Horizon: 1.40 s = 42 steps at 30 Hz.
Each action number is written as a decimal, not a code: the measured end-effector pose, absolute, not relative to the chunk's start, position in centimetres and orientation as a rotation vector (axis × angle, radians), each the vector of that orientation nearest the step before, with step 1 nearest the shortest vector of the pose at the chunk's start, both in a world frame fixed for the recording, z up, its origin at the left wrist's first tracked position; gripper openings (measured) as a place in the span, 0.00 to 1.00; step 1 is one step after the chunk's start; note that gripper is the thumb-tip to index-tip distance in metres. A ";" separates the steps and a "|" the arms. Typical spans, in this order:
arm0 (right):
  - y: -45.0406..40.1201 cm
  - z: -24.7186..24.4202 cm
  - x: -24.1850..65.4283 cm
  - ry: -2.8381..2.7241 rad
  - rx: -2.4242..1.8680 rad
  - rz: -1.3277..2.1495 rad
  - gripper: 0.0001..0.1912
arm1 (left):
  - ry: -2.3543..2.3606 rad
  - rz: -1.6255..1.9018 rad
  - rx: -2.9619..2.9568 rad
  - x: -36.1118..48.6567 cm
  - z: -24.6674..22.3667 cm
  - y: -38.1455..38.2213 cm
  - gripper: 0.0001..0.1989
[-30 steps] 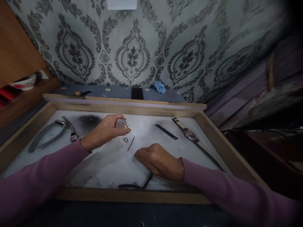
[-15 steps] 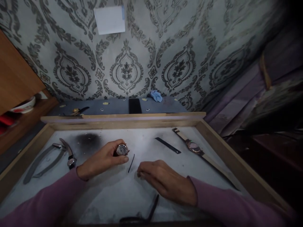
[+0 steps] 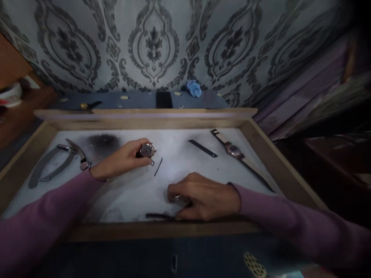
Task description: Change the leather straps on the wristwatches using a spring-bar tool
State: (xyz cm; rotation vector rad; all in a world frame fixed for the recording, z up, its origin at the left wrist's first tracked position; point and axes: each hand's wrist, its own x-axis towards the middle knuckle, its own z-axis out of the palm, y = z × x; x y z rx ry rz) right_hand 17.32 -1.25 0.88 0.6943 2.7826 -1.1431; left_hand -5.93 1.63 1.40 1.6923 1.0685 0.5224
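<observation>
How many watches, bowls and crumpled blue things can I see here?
Watches: 3 (held watch in the left hand; left watch and right watch in the tray)
Bowls: 1 (bowl, partly out of frame)
Crumpled blue things: 1 (blue wad behind the tray)
Total: 5, not counting the unclear glint in the right hand

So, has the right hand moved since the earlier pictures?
Yes: the right hand has shifted slightly, coming closer to the tray's near wall.
</observation>
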 end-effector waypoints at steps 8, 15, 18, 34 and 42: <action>-0.9 0.6 17.5 2.777 0.570 -1.143 0.06 | 1.052 0.465 1.728 -5.9 1.0 1.6 0.04; -0.5 0.8 17.8 2.742 0.551 -1.170 0.02 | 1.030 0.409 1.719 -5.7 1.2 1.3 0.04; -0.3 0.8 17.8 2.778 0.561 -1.176 0.05 | 1.040 0.395 1.722 -5.6 1.3 1.4 0.04; -0.9 -0.6 17.1 2.811 0.701 -1.245 0.09 | 1.094 0.379 1.746 -5.6 1.4 1.6 0.03; 0.9 -0.5 18.6 2.359 0.823 -1.976 0.14 | 1.097 0.485 1.729 -6.1 1.3 1.7 0.05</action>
